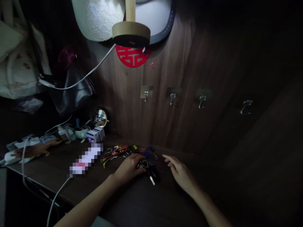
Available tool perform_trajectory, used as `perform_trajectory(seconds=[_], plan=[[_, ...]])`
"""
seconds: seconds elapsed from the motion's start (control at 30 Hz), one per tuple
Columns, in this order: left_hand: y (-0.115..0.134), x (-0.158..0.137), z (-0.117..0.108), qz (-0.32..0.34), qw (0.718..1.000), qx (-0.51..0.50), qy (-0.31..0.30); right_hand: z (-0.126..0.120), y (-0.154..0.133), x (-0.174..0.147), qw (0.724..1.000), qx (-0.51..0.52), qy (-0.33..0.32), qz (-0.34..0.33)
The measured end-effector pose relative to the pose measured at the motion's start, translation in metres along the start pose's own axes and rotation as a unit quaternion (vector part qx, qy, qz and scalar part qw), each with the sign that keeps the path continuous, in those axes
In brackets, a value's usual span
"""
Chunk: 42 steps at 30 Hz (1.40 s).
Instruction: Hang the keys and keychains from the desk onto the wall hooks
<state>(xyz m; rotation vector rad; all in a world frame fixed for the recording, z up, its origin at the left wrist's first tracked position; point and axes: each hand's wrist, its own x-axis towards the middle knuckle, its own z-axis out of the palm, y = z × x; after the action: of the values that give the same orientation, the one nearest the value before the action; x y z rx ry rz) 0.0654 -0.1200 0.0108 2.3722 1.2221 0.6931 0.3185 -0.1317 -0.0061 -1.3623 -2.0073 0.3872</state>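
On the dark wooden surface, my left hand [129, 167] is curled at the ring of a bunch of keys [151, 174], thumb and fingers on either side of it. A black fob and a bright metal piece hang from that ring toward me. To the right of the keys, my right hand [181, 172] is held apart with its fingers stretched out, touching nothing. Just beyond my left hand lie colourful braided cords [117, 153] with keys among them. A dark strap with a metal clasp [155, 154] is behind the bunch, near a blue tag [146, 154].
Four or so, several metal hooks [172, 99] are fixed to the wooden back panel. A lamp [131, 33] hangs overhead, with its white cable running left. At the left are a blurred-out phone-like object [86, 159], small boxes [96, 135], a round mirror [99, 118] and bags [73, 85].
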Motion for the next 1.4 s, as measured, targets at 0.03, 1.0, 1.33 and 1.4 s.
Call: perform_trajectory(seconds=[0.03, 1.0, 1.33, 1.4], plan=[[-0.004, -0.005, -0.005, 0.007, 1.0, 0.017, 0.004, 0.007, -0.007, 0.0, 1.0, 0.004, -0.008, -0.008], [-0.064, -0.055, -0.044, -0.136, 0.905, -0.34, 0.216, 0.061, -0.043, -0.009, 0.957, -0.215, 0.195, 0.016], [-0.065, -0.068, -0.041, -0.111, 0.916, -0.281, 0.265, 0.06, -0.071, -0.023, 0.971, -0.147, 0.189, -0.006], [-0.061, -0.069, -0.038, -0.102, 0.924, -0.272, 0.248, 0.062, -0.08, -0.027, 0.978, -0.11, 0.179, -0.002]])
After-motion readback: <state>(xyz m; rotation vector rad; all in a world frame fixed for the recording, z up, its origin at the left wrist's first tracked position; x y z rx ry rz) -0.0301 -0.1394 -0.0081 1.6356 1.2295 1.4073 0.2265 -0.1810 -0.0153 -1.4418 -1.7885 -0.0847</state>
